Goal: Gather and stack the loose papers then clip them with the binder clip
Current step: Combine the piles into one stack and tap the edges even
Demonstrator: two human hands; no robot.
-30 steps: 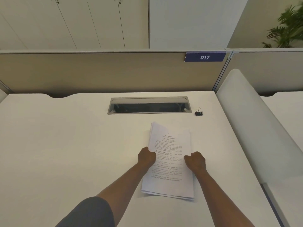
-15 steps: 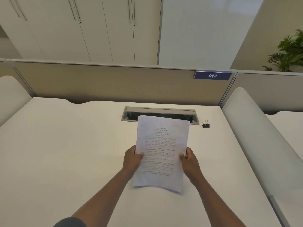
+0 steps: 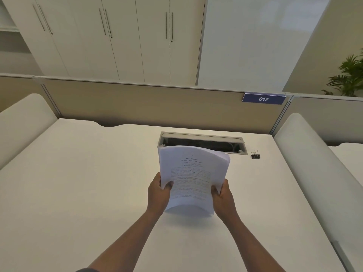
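Above the middle of the desk [image 3: 98, 193], upright and bowed: the gathered papers [image 3: 193, 173], long axis running up and away, lower edge close over the surface, pinched at the side edges by left hand [image 3: 159, 193] and right hand [image 3: 223, 195], both closed on the sheets. Beyond and to the right, beside the cable tray [image 3: 202, 143], well apart from the stack: the binder clip [image 3: 255, 154], nearer the right hand, so likely that hand's reach once the edges are squared.

Head view: from my head, one wide-angle camera looks forward and down across the desk [image 3: 78, 193] toward the partition [image 3: 149, 107], my forearms close below.
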